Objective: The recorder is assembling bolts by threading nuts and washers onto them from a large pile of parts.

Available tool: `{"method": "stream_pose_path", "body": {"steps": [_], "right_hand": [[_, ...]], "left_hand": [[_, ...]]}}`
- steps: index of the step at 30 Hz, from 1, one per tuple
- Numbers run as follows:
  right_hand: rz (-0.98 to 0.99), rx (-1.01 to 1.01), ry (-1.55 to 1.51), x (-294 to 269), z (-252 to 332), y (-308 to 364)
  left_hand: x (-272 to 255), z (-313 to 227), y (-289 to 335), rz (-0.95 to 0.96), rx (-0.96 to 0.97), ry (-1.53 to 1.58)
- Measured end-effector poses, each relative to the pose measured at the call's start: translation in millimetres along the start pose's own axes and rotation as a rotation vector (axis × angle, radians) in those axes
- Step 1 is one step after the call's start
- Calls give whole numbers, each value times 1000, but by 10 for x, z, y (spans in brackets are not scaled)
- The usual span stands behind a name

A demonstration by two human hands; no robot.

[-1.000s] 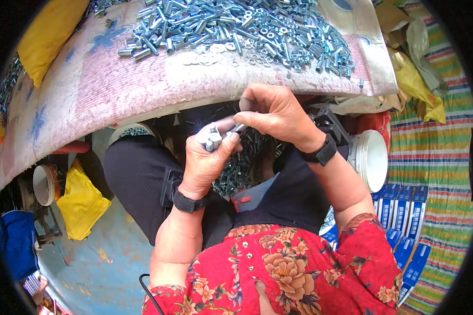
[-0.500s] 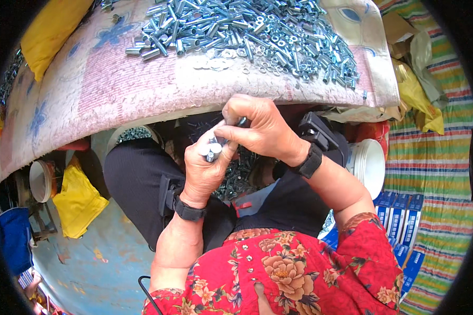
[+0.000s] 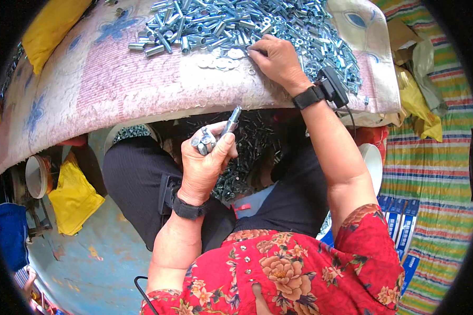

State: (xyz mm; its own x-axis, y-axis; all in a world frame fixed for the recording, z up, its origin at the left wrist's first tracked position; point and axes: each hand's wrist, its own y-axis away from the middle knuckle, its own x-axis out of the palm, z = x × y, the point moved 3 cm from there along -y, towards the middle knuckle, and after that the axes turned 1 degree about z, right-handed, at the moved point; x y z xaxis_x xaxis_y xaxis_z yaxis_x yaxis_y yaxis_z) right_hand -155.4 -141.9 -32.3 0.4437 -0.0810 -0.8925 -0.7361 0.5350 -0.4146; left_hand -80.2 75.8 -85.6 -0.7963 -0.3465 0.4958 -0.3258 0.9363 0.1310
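My left hand point(image 3: 198, 170) is closed around several shiny metal bolts point(image 3: 203, 142), held over my lap just below the table's edge. One threaded bolt with a sleeve on it point(image 3: 231, 122) sticks up at an angle between thumb and fingers. My right hand point(image 3: 278, 62) reaches over the table to the near edge of a pile of metal sleeves point(image 3: 205, 26). Its thumb and fingers are pinched together beside the flat washers point(image 3: 219, 62); whatever they grip is hidden.
A worn patterned cloth point(image 3: 126, 84) covers the table. Below, between my knees, lies a heap of dark metal parts point(image 3: 242, 157). A white bucket point(image 3: 372, 163) stands by my right knee, with blue boxes point(image 3: 399, 223) near it. Yellow bags point(image 3: 74, 197) lie at the left.
My right hand has left the left hand and moved up and right to the pile on the table. The left hand stays low, and the sleeved bolt now shows upright in it.
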Motion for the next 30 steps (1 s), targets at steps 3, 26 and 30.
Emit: {"method": "stream_pose_path", "body": {"steps": [3,26,30], "right_hand": [[-35,6,-68,25,-71,-8],[-235,-17,-44,-218,176,342],[-100,-116,-71,-134,253,416]], "left_hand": [[2,10,-1,5,-20,8],[17,0,3,18,-86,49],[34,19,12,34,-90,50]]}}
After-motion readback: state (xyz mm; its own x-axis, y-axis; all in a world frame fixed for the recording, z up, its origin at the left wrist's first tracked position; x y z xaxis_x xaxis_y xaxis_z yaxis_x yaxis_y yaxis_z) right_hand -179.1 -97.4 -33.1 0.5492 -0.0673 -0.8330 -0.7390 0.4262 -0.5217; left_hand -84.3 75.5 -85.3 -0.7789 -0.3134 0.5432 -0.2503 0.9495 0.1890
